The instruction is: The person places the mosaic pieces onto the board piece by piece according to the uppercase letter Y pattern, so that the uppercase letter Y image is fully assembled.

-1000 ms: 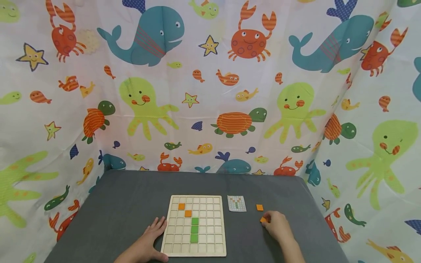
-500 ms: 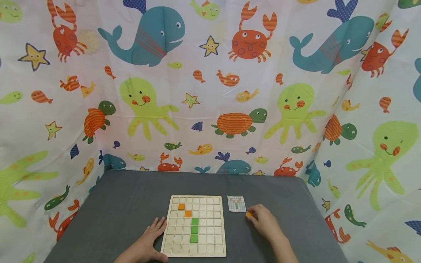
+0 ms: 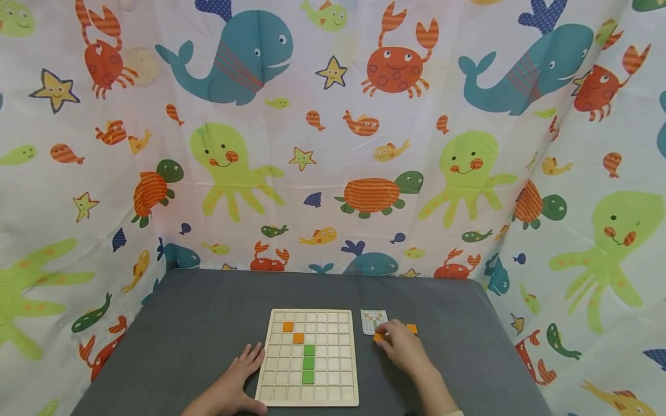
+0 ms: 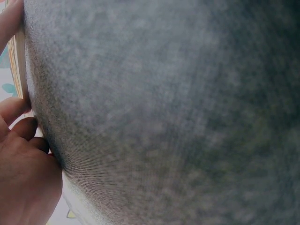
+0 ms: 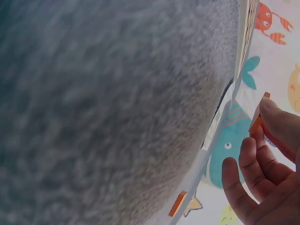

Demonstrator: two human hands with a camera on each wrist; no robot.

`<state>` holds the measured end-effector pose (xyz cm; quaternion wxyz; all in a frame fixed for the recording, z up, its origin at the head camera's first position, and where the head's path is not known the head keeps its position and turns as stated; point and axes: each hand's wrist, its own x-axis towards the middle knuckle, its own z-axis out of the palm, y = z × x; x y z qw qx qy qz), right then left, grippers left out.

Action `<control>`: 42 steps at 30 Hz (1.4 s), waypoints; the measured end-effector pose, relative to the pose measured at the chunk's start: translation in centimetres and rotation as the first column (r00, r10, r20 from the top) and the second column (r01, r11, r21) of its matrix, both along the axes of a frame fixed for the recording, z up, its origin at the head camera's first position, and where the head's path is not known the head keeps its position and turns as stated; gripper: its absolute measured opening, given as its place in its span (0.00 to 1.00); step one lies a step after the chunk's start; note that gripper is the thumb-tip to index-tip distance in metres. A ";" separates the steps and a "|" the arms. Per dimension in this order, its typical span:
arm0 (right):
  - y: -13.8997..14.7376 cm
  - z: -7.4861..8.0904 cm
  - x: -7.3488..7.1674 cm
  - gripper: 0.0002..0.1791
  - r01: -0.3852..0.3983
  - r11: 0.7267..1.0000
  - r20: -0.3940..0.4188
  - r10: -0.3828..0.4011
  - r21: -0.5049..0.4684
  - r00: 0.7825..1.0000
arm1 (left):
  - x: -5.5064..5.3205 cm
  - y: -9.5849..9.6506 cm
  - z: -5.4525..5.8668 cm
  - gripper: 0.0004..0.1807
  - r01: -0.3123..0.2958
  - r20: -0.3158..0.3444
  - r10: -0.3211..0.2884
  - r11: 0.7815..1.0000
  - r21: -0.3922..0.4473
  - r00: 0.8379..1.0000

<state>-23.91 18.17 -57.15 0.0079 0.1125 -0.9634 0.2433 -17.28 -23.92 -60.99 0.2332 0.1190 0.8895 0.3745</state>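
A wooden grid board [image 3: 281,393] lies on the table, with two orange tiles and a green column of tiles in its cells. My left hand [image 3: 234,378] rests at the board's left edge, fingers spread and touching the rim; the left wrist view shows those fingertips [image 4: 16,108] against the board's side. Between thumb and fingers, my right hand [image 3: 406,346] pinches an orange square tile [image 5: 258,119], held above the table near the printed pattern card [image 3: 370,320]. A second orange tile [image 3: 411,329] lies on the cloth behind that hand, partly covered by it.
Dark grey cloth covers the table [image 3: 218,312]. A white curtain [image 3: 312,202] printed with sea animals hangs behind the table and along both sides. The card lies just right of the board.
My right hand has picked up the nearer orange tile from the right and carried it leftward toward the card and board. The left hand stays at the board's edge.
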 end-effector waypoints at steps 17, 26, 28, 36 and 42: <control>-3.0 0.2 -0.5 0.11 -0.113 0.993 -0.021 0.113 -0.010 0.993 | 0.2 0.4 -0.1 0.69 -0.042 -0.002 0.042 0.999 -0.009 0.999; -5.1 -0.2 -1.3 0.12 -0.198 0.979 -0.033 0.197 -0.038 0.980 | 0.3 0.1 -0.3 0.71 -0.049 -0.015 0.049 0.999 -0.006 0.999; -5.6 -0.2 -1.4 0.12 -0.212 0.976 -0.034 0.211 -0.045 0.977 | 0.3 0.1 -0.3 0.71 -0.051 -0.015 0.051 0.999 -0.007 0.999; -7.1 0.3 -1.7 0.10 -0.242 0.968 -0.020 0.241 -0.066 0.970 | 0.3 0.2 -0.1 0.71 -0.060 -0.009 0.060 0.998 -0.021 0.998; -8.2 0.2 -1.9 0.11 -0.262 0.962 0.011 0.263 -0.076 0.965 | 0.2 0.2 -0.3 0.71 -0.057 -0.010 0.057 0.998 -0.017 0.998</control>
